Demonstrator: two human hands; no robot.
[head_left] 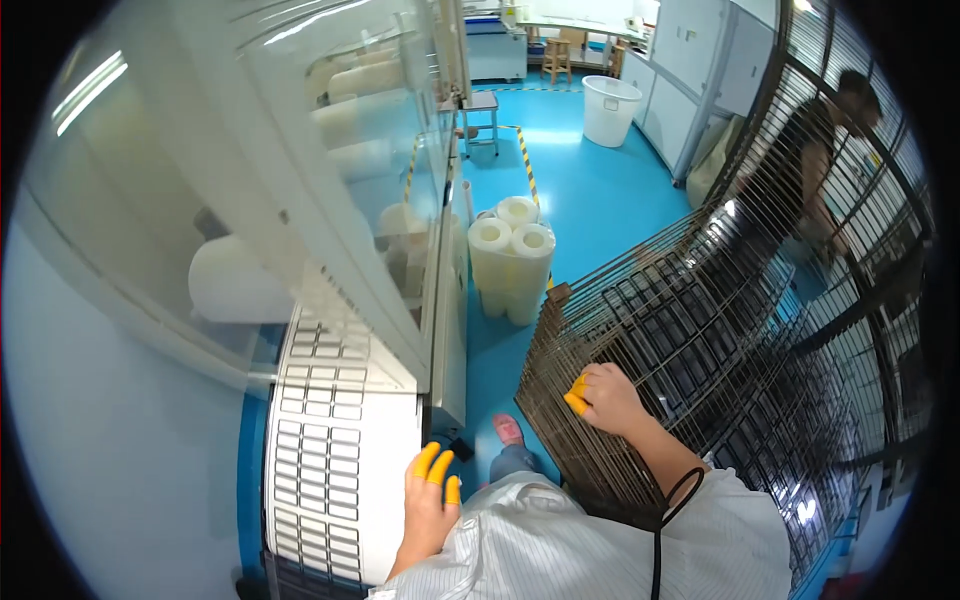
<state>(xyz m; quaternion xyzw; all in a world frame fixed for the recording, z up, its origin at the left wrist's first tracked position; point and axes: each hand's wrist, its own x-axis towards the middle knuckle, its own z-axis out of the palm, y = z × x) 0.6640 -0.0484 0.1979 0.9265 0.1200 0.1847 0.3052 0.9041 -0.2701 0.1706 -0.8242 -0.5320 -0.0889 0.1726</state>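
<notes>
My left hand, with yellow finger cots on several fingertips, is raised beside the machine's outfeed with its fingers apart and nothing in it. Next to it a white sheet lies on the outfeed, carrying rows of dark-outlined rectangles. On the other side my right hand, also in yellow finger cots, has its fingers curled at the edge of a metal wire drying rack. The grip seems to be on the rack's wires, though the fingertips partly hide the contact. Dark-framed rectangles show through the stacked wire shelves.
Ahead on the blue floor stand several white film rolls. The machine with clear covers rises on the left. Beyond are a stool, a white bin and grey cabinets. A person in dark clothes stands behind the rack.
</notes>
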